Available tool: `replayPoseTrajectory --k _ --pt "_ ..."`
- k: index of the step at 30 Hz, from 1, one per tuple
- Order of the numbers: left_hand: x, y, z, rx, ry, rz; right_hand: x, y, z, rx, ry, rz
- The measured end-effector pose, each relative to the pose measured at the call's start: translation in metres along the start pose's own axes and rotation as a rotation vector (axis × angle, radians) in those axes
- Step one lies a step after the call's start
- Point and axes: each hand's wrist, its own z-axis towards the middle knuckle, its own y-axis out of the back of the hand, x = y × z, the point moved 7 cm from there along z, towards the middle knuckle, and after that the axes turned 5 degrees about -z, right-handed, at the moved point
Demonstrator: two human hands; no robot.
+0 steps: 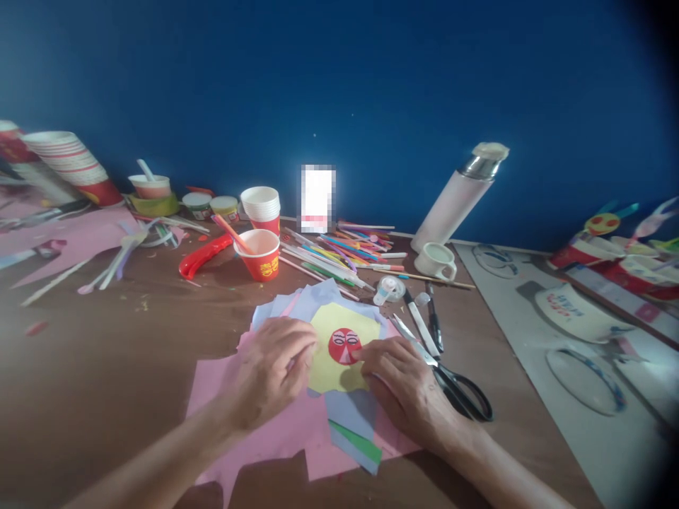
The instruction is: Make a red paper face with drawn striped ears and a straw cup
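A red paper disc [339,344] with two drawn eyes and a pale triangle lies on a yellow paper sheet [332,378]. My right hand [400,382] rests beside it, a fingertip touching the disc's lower right edge. Over the yellow sheet's left edge is my left hand [276,367], fingers curled together; what they hold, if anything, is too small to tell. Beneath lie blue paper [353,410], a green strip [356,442] and pink paper [297,431]. Black-handled scissors [461,392] lie right of my right hand, blades partly open.
A red paper cup [259,258] stands behind the papers, near a red curved object [204,256]. Coloured sticks and pens [344,251] spread along the back. A white mug [436,261], a tilted thermos [456,198] and a tape roll [390,288] are at the back right.
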Motion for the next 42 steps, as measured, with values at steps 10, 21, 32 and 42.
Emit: replayPoseTrajectory --k 10,21,32,42 --pt "0.033 0.002 0.002 0.037 0.414 -0.123 0.009 -0.008 -0.002 0.033 0.031 -0.107" --pt "0.029 -0.031 -0.012 0.163 1.064 -1.574 -0.010 -0.026 -0.010 0.029 -0.157 -0.374" --pt "0.036 -0.038 -0.015 0.184 1.137 -1.573 -0.008 -0.031 -0.012 0.079 -0.158 -0.322" --pt "0.033 -0.043 -0.018 0.226 1.118 -1.591 -0.007 -0.023 -0.005 0.012 -0.193 -0.237"
